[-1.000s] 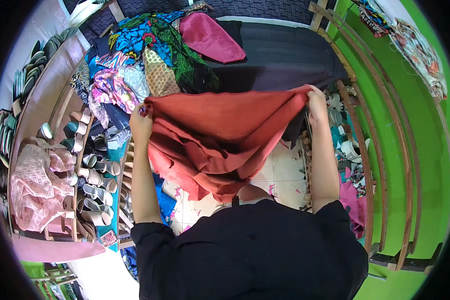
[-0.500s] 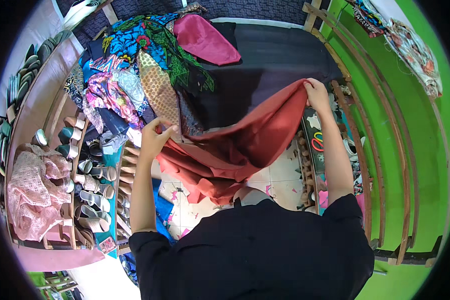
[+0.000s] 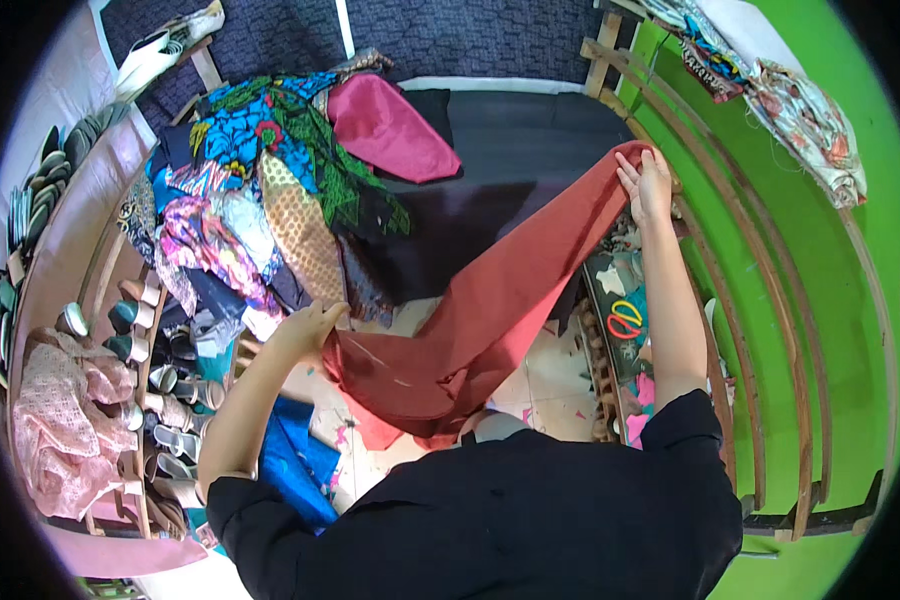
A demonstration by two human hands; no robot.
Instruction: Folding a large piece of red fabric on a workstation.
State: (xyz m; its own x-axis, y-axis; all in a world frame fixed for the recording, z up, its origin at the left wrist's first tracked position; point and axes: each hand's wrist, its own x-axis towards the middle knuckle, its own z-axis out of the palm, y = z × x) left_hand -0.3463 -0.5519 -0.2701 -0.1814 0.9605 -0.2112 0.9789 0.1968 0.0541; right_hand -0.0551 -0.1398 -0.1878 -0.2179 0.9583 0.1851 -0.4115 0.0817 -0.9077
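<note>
A rust-red cloth [image 3: 495,305] stretches in front of me, slanting from low on the left to high on the right. Its far right corner is gripped in my right hand [image 3: 650,188], whose fingers lie over the fabric's edge. My left hand [image 3: 308,328] pinches the cloth's upper left edge, with the fingertips partly hidden. Between the two hands the fabric sags in folds toward my lap. Beyond it a pile of patterned fabrics [image 3: 270,135] lies on a dark-covered surface [image 3: 530,135], with a magenta cloth [image 3: 385,125] at its right end.
Racks of shoes [image 3: 175,405] stand on my left, with a pink lace cloth [image 3: 70,420] draped over them. Scissors with red and yellow handles [image 3: 625,320] lie on the right. Wooden rails [image 3: 770,260] run along the green wall. Blue fabric [image 3: 300,460] and scraps lie on the floor.
The cloth is pulled tauter along a diagonal. My right hand has moved slightly up and right, its fingers now over the edge; my left hand has moved lower and a little left.
</note>
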